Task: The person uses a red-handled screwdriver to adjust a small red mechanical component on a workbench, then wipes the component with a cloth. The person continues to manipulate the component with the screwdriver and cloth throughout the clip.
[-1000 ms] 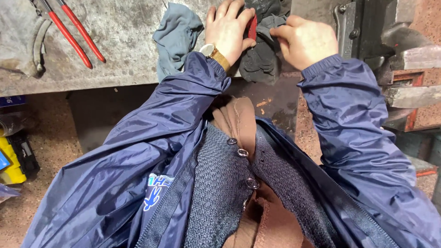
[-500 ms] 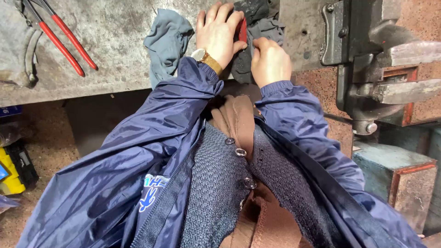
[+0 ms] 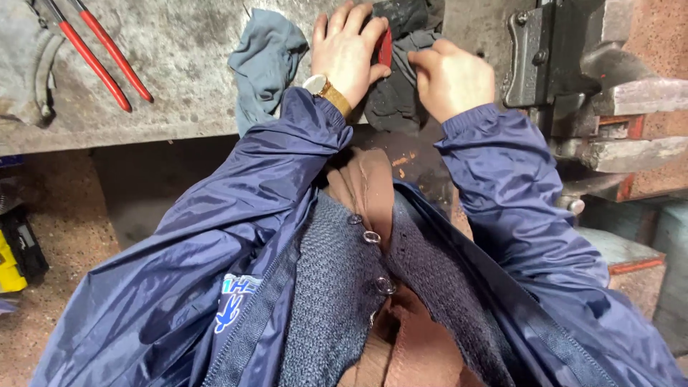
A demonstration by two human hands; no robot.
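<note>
Navy nylon fills most of what I see: my jacket (image 3: pixel 236 236) hangs open across the lower frame over a dark knitted cardigan (image 3: pixel 344 294) with round buttons and a brown layer beneath it. Above that, the grey, scuffed workbench (image 3: pixel 179 79) runs across the upper left and centre of the frame, its front edge dropping to a speckled reddish floor (image 3: pixel 57 287) at lower left. At the upper right stands a heavy dark metal vise (image 3: pixel 566 64), with worn steel bars jutting right below it. A rumpled grey-blue rag (image 3: pixel 265 61) lies on the bench at upper centre, just left of my left hand (image 3: pixel 347 54). A darker cloth (image 3: pixel 398 100) sits between my two hands and hangs a little over the bench edge. Long pliers with red handles (image 3: pixel 107 57) lie at the upper left, well apart from my hands. My left hand lies flat with its fingers (image 3: pixel 351 18) spread on the dark cloth, thumb against a small red object (image 3: pixel 385 49) that is mostly hidden, so I cannot tell what it is. A gold wristwatch (image 3: pixel 322 89) shows at that cuff. My right hand (image 3: pixel 451 79) is loosely curled, fingers drawn together, fingertips pressing into the dark cloth just right of the red object.
</note>
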